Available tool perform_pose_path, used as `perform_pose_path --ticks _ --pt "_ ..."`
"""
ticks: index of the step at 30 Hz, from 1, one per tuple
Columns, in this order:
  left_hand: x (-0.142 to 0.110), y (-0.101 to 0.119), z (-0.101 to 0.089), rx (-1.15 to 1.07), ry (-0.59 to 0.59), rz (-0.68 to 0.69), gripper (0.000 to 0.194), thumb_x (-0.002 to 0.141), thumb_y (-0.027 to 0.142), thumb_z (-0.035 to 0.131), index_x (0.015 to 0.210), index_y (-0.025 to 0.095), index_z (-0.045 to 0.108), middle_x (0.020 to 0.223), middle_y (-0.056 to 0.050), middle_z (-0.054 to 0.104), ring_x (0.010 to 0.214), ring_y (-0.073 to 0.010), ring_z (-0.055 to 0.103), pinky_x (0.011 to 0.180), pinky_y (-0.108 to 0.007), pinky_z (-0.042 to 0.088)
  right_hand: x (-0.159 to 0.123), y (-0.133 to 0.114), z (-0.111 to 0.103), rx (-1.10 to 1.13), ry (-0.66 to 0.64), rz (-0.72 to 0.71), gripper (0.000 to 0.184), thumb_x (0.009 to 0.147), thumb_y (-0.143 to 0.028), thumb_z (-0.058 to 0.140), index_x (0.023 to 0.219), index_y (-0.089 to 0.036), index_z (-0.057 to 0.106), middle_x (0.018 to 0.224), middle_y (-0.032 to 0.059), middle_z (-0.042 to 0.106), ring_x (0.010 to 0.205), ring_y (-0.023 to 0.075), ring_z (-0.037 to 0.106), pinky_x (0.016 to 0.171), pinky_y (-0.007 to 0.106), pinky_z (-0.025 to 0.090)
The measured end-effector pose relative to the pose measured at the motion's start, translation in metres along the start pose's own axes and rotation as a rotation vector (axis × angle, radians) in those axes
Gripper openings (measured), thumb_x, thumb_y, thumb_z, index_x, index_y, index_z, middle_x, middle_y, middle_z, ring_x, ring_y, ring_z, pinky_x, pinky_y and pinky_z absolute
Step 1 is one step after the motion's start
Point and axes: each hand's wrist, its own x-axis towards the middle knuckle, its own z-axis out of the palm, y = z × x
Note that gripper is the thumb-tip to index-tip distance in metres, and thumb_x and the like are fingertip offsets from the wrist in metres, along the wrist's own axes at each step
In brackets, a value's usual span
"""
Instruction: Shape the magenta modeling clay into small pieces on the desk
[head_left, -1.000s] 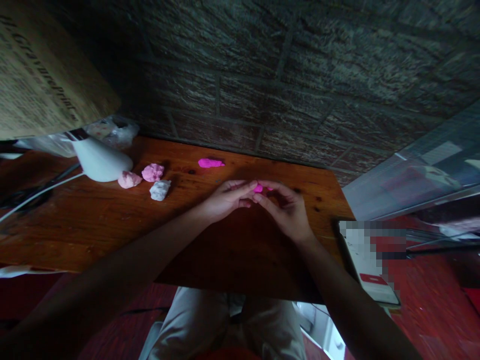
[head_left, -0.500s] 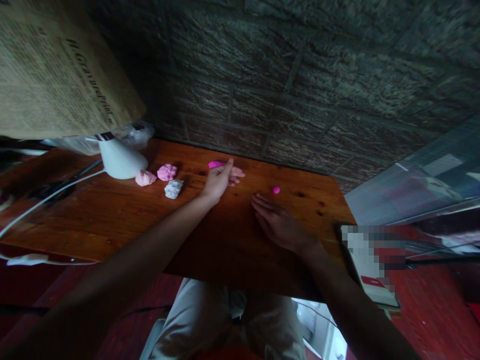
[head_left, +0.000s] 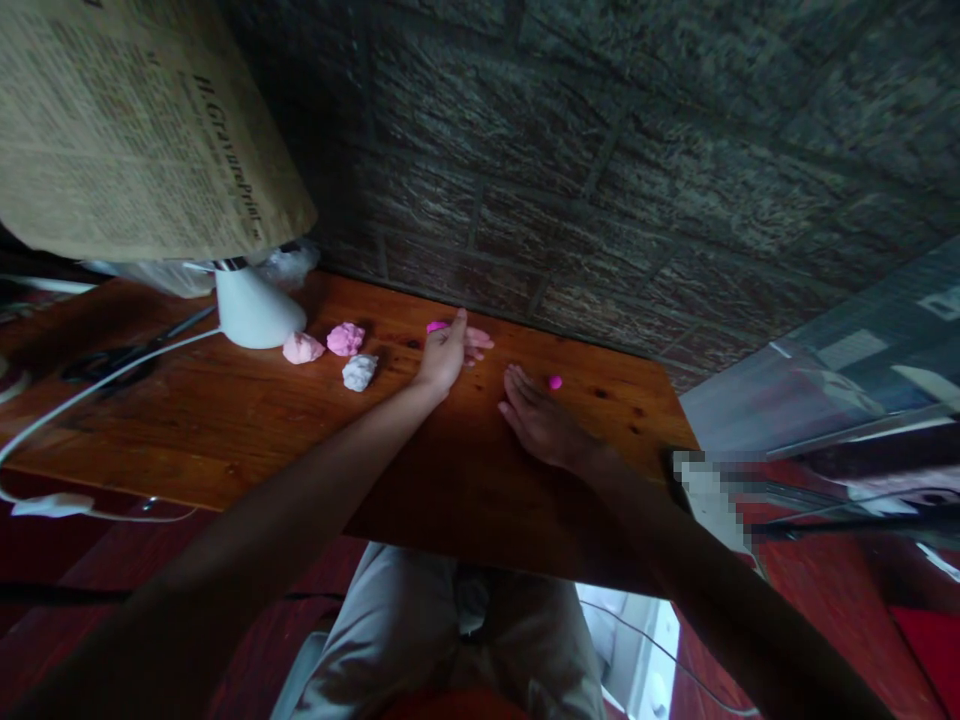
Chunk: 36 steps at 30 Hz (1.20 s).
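Note:
My left hand (head_left: 447,353) reaches to the back of the wooden table (head_left: 225,420), its fingers lying over a bright pink lump of clay (head_left: 436,326); whether it grips the lump I cannot make out. My right hand (head_left: 538,420) rests flat on the table with fingers stretched out and holds nothing. A small bright pink clay ball (head_left: 554,381) lies just beyond its fingertips. To the left sit two pale pink clay lumps (head_left: 303,348) (head_left: 346,338) and a white clay lump (head_left: 359,371).
A white lamp base (head_left: 253,308) with a printed paper shade (head_left: 142,130) stands at the back left, its white cable (head_left: 90,395) running across the table. A brick-pattern wall (head_left: 600,180) rises behind the table. A booklet (head_left: 712,500) lies at the right edge. My knees show below.
A second ago both hands pinched a small pink piece together. The small ball now lies on the table, my left hand has reached to the pink lump at the back, and my right hand lies flat.

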Motion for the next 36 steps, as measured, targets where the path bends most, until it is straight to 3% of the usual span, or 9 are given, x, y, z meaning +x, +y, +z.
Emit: perform_pose_path --ticks 5,8,11,14,19,25,30,33,36 --pt "0.003 0.001 -0.003 -0.023 0.012 0.024 0.076 0.092 0.08 0.042 0.063 0.015 0.069 0.075 -0.014 0.078 0.055 -0.0124 0.061 0.053 -0.023 0.043 -0.022 -0.024 -0.001 -0.063 -0.014 -0.165 0.059 0.109 -0.035 0.033 0.159 -0.003 0.038 0.163 0.024 0.041 0.156 0.0335 0.033 0.126 0.057 0.038" --pt "0.005 -0.002 -0.003 -0.02 0.014 0.026 0.077 0.093 0.08 0.039 0.062 0.015 0.069 0.074 -0.014 0.078 0.053 -0.0128 0.059 0.051 -0.024 0.043 -0.033 -0.016 -0.005 -0.147 -0.012 -0.114 0.061 0.11 -0.034 0.029 0.16 0.0 0.033 0.164 0.0264 0.038 0.157 0.0336 0.031 0.125 0.056 0.039" --pt "0.007 -0.005 -0.002 -0.021 0.028 0.028 0.076 0.094 0.077 0.039 0.061 0.015 0.068 0.075 -0.015 0.078 0.051 -0.0122 0.059 0.05 -0.024 0.042 -0.007 -0.001 0.0 -0.161 -0.057 -0.011 0.069 0.109 -0.043 0.026 0.157 0.006 0.035 0.163 0.0316 0.036 0.157 0.0367 0.029 0.126 0.058 0.034" --pt "0.007 -0.007 -0.003 -0.026 0.041 0.036 0.076 0.095 0.077 0.039 0.061 0.015 0.068 0.075 -0.015 0.079 0.051 -0.0124 0.06 0.049 -0.024 0.042 0.012 -0.001 0.006 -0.135 -0.096 0.011 0.07 0.109 -0.045 0.023 0.16 0.003 0.031 0.165 0.0288 0.034 0.158 0.0355 0.027 0.127 0.059 0.032" --pt "0.01 -0.007 -0.006 -0.038 0.034 0.049 0.076 0.094 0.079 0.039 0.061 0.016 0.068 0.072 -0.015 0.078 0.051 -0.014 0.062 0.049 -0.025 0.043 -0.017 -0.016 -0.003 -0.139 -0.089 -0.187 0.065 0.11 -0.04 0.023 0.162 0.0 0.029 0.167 0.0234 0.033 0.16 0.0293 0.023 0.128 0.052 0.034" --pt "0.009 -0.008 -0.004 -0.02 0.042 0.069 0.077 0.094 0.079 0.038 0.06 0.016 0.068 0.07 -0.014 0.077 0.048 -0.0129 0.059 0.047 -0.025 0.043 0.028 -0.018 0.008 -0.137 -0.145 0.02 0.074 0.109 -0.044 0.023 0.155 0.013 0.031 0.165 0.0322 0.029 0.159 0.0358 0.023 0.13 0.054 0.027" --pt "0.012 -0.008 -0.006 -0.022 0.085 0.11 0.078 0.095 0.079 0.035 0.061 0.017 0.068 0.071 -0.013 0.077 0.047 -0.0123 0.058 0.047 -0.025 0.044 0.009 -0.026 0.014 -0.117 -0.074 -0.222 0.067 0.11 -0.042 0.026 0.164 -0.003 0.023 0.168 0.0211 0.031 0.16 0.0293 0.02 0.129 0.053 0.03" --pt "0.016 -0.006 -0.01 -0.001 0.15 0.165 0.08 0.095 0.079 0.032 0.057 0.018 0.066 0.065 -0.012 0.075 0.045 -0.012 0.056 0.047 -0.025 0.044 0.015 -0.012 0.007 -0.14 -0.099 -0.111 0.069 0.109 -0.043 0.025 0.163 0.0 0.025 0.168 0.0245 0.029 0.16 0.0312 0.022 0.129 0.055 0.029" --pt "0.02 -0.001 -0.018 0.026 0.23 0.273 0.079 0.095 0.079 0.031 0.058 0.018 0.066 0.063 -0.01 0.073 0.049 -0.0137 0.061 0.05 -0.026 0.047 0.056 -0.003 0.008 -0.178 -0.162 0.076 0.072 0.108 -0.042 0.025 0.158 0.011 0.028 0.167 0.0302 0.023 0.16 0.0352 0.018 0.13 0.055 0.025"
